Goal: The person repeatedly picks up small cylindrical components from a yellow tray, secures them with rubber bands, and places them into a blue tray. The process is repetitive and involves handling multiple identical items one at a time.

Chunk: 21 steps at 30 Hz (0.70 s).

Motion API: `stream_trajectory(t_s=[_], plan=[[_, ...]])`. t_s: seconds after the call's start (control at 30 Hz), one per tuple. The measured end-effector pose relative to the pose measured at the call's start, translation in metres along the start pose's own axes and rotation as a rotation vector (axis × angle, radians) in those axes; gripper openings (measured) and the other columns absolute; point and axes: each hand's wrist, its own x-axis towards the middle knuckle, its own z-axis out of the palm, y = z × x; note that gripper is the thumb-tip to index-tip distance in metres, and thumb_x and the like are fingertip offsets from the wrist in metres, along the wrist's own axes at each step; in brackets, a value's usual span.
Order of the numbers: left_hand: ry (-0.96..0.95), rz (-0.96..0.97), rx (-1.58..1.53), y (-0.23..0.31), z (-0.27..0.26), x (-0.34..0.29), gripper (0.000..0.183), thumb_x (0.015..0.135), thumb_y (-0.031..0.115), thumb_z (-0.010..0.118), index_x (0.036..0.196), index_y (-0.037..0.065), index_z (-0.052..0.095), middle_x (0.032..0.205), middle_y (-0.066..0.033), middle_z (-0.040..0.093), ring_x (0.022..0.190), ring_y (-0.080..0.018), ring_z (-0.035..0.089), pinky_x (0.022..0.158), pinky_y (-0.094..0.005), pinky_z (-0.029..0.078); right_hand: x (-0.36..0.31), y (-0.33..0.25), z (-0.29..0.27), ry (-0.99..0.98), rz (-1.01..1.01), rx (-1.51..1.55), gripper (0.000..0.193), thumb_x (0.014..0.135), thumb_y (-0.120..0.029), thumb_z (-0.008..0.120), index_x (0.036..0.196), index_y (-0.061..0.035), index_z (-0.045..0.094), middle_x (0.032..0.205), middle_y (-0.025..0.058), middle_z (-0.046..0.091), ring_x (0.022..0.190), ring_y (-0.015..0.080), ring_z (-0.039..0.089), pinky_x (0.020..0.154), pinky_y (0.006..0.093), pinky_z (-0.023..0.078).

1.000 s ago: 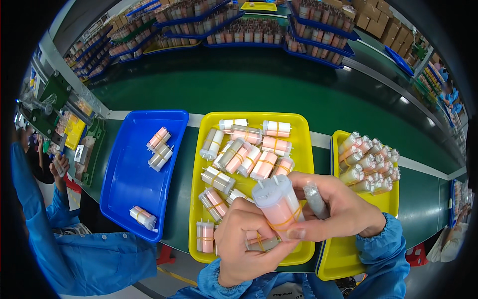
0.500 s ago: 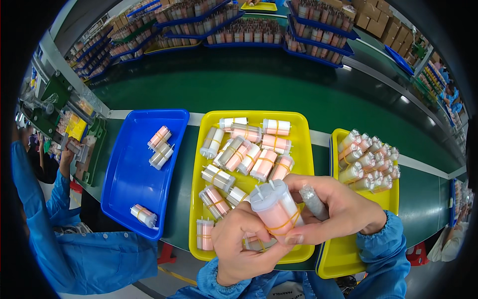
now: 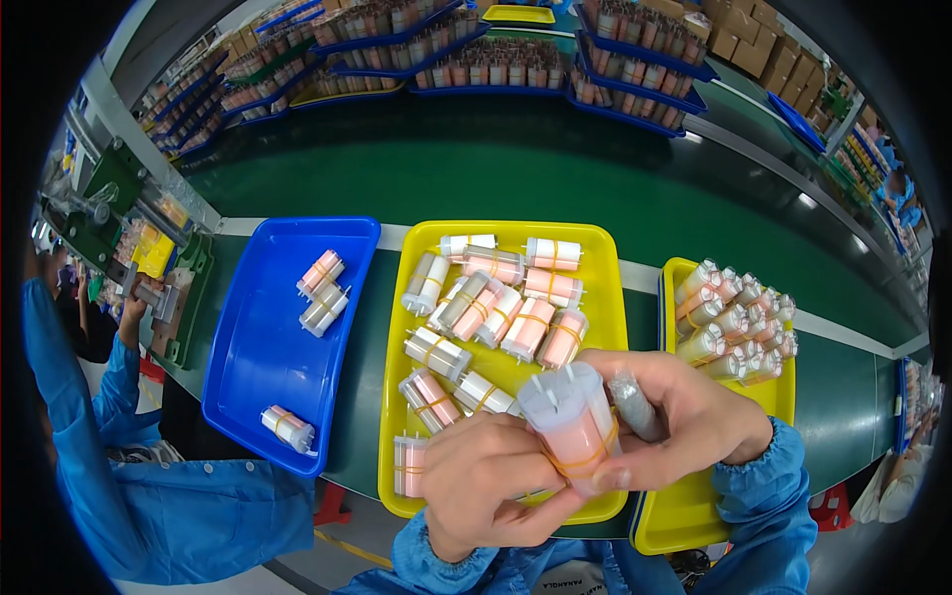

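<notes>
In front of my chest, my right hand [image 3: 694,412] grips a bundle of tubes [image 3: 577,421], pink and white with a translucent pronged end cap facing up. A yellow rubber band [image 3: 587,458] crosses around its lower part. A grey tube [image 3: 635,405] also sits between the fingers of that hand. My left hand [image 3: 481,486] is closed, its thumb and forefinger pinched at the bundle's lower end by the band; what exactly they grip is hidden. Below both hands, a yellow tray [image 3: 611,297] carries several banded bundles [image 3: 529,327] in pink, white and grey, lying loosely.
At left, a blue tray [image 3: 263,342] contains three bundles. To the right, another yellow tray [image 3: 669,511] holds stacked tubes [image 3: 734,322]. Stacked blue trays [image 3: 645,124] of tubes line the back of the green bench [image 3: 476,169]. A co-worker's blue sleeve [image 3: 74,397] reaches toward a green press [image 3: 183,297].
The bundle has shifted slightly right and tipped a little. My left hand has turned, its back now more visible and its fingers lower along the bundle.
</notes>
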Motion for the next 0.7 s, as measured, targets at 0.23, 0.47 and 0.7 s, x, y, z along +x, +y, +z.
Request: stream_trajectory(t_s=[0.23,0.47,0.7], plan=[[-0.020,0.023,-0.078,-0.0012,-0.0030,0.0010,0.035,0.062,0.012,0.089,0.083,0.010,0.061,0.070,-0.0027,0.061,0.059,-0.0208,0.063,0.049,-0.0290,0.048,0.0023,-0.0014,0.0045,-0.025,0.025,0.084,0.040,0.085,-0.015,0.074,0.119,-0.0033,0.056,0.091,-0.0030,0.057,0.075,0.0016,0.047,0.060,0.0186,0.036],[0.039,0.052,-0.045,-0.0003,0.0009,0.0013,0.036,0.064,0.014,0.089,0.078,0.009,0.056,0.067,-0.0017,0.060,0.055,-0.0199,0.061,0.048,-0.0286,0.046,0.0010,-0.0017,0.0025,-0.055,0.034,0.052,0.038,0.087,-0.014,0.072,0.120,-0.0032,0.055,0.092,-0.0031,0.057,0.077,0.0018,0.048,0.062,0.0188,0.038],[0.050,0.128,-0.022,-0.0043,0.0040,-0.0034,0.037,0.068,0.017,0.086,0.076,0.010,0.051,0.064,-0.0014,0.058,0.051,-0.0175,0.057,0.044,-0.0284,0.041,0.0001,-0.0036,0.0041,-0.074,0.032,0.050,0.039,0.088,-0.013,0.071,0.121,-0.0032,0.054,0.096,-0.0023,0.058,0.080,0.0022,0.049,0.065,0.0190,0.039]])
